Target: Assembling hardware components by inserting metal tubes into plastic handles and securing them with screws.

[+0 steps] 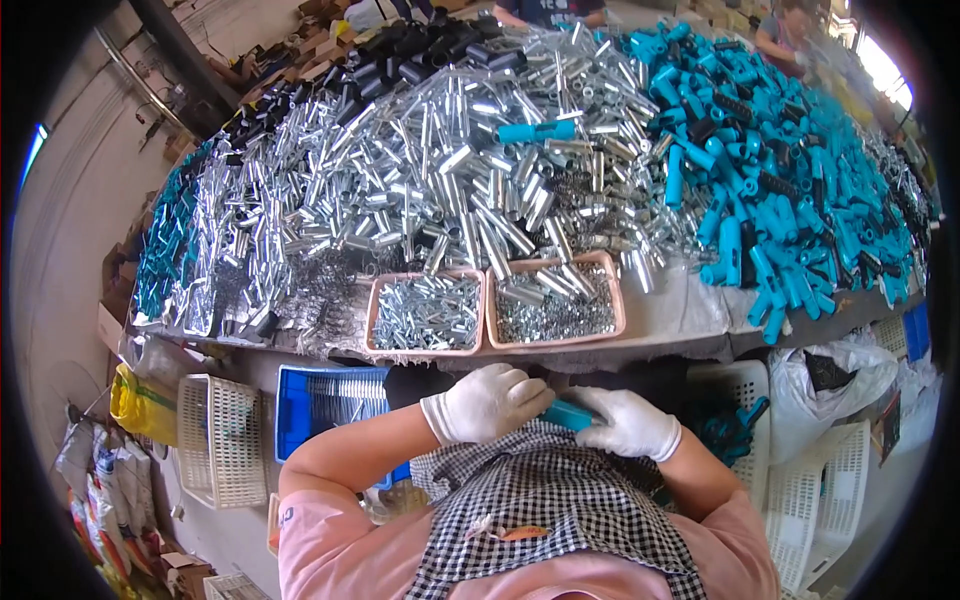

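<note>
Both my hands wear white gloves and meet in front of my checked apron, just below the table's near edge. My left hand [492, 402] is closed, its fingers curled at the left end of a teal plastic handle [567, 414]. My right hand [628, 424] wraps round the right end of that same handle, thumb along its top. Only the middle of the handle shows between the gloves. Nearest on the table are a pink tray of small metal pins [371, 312] and a pink tray of small metal parts [618, 300] with several metal tubes on top.
Heaped silver tubes [400, 180] cover the table, with teal handles [780, 200] at right and black sleeves [400, 65] behind. Below the edge stand a blue crate [290, 400], a white basket [215, 440] and a white crate [755, 430] holding teal parts. Other people [550, 12] are across the table.
</note>
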Demonstrator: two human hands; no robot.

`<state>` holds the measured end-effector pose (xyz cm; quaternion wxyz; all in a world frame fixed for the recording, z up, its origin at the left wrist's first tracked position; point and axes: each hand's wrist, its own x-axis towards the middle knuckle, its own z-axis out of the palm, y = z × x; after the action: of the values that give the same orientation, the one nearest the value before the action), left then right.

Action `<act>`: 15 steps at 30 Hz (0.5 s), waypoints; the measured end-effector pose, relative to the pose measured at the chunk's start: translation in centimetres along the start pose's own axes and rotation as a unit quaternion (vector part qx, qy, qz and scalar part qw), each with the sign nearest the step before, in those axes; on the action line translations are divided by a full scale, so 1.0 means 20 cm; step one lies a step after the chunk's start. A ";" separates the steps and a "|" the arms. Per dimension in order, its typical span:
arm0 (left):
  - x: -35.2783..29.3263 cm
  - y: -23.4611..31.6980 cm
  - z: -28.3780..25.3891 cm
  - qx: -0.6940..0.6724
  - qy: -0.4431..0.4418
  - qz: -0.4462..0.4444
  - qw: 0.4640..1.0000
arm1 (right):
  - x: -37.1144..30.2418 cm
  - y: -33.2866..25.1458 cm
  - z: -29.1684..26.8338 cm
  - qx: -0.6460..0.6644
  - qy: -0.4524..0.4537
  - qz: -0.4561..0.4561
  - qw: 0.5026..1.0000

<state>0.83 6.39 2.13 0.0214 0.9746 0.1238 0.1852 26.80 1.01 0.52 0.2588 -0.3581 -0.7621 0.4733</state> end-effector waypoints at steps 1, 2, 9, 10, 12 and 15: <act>-0.02 0.00 0.03 -0.020 -0.038 -0.019 0.999 | -0.01 0.00 0.01 -0.039 -0.027 0.000 0.999; -0.02 -0.01 0.06 -0.033 -0.072 -0.039 0.996 | 0.02 -0.03 -0.01 -0.067 -0.090 0.051 0.992; 0.15 -0.14 0.00 -0.059 -0.092 -0.232 0.967 | -0.04 0.00 -0.01 -0.039 0.030 0.026 0.998; 0.14 -0.21 0.03 -0.037 -0.098 -0.291 0.951 | -0.04 -0.01 -0.03 0.057 0.032 0.105 0.992; 0.16 -0.32 0.08 -0.019 -0.136 -0.371 0.918 | -0.07 -0.03 -0.03 0.248 0.080 0.193 0.946; 0.16 -0.40 0.26 0.014 -0.177 -0.350 0.920 | -0.07 -0.05 -0.03 0.334 0.102 0.202 0.915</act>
<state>3.76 14.89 -2.18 0.0927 0.8864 0.4534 -0.0115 27.88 -0.05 1.64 0.3385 -0.4433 -0.4406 0.7034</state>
